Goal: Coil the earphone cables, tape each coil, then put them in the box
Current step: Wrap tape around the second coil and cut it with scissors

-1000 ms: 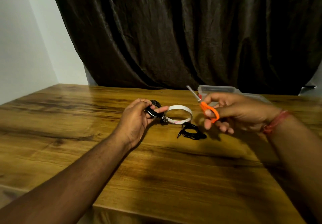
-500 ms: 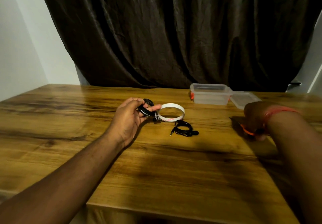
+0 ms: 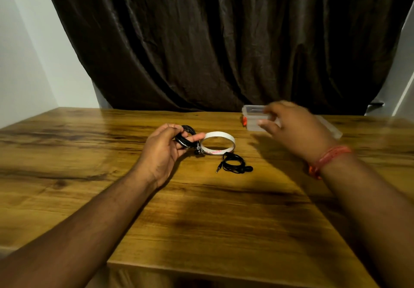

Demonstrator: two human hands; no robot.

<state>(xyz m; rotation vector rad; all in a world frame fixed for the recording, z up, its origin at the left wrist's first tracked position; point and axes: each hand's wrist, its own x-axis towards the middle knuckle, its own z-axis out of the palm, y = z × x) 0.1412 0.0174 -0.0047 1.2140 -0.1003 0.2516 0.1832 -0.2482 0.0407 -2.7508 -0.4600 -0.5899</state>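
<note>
Left hand (image 3: 164, 147), centre of frame, fingers curled round a black coiled earphone cable (image 3: 186, 137), thumb pinching it against the fingertips. One earbud hangs from the coil, touching or just beside the tape roll (image 3: 218, 142). Whether this coil is taped cannot be told; no white strip shows on it.

Right hand (image 3: 291, 128), right of centre, blurred by motion. Fingers look spread and fairly straight, nothing visibly held. It hovers in front of the box (image 3: 252, 117) and covers part of it; contact with the box cannot be made out. Red thread bracelet (image 3: 329, 156) on the wrist.

Tape roll: white ring lying flat on the table (image 3: 89, 153), just right of the left hand.

Second earphone cable (image 3: 234, 164), below and right of the roll, lying loose on the wood in a small bundle, jack plug sticking out to the left, earbud to the right. No tape visible on it.

Box: clear plastic, orange clasp on its left end, open, at the far right edge of the table. Its lid (image 3: 331, 128) lies beside it, mostly behind the right wrist. Inside of box not readable.

Progress, as judged: both cables coiled, one in hand. Neither is in the box. Left to do: confirm or finish taping, box both coils.
</note>
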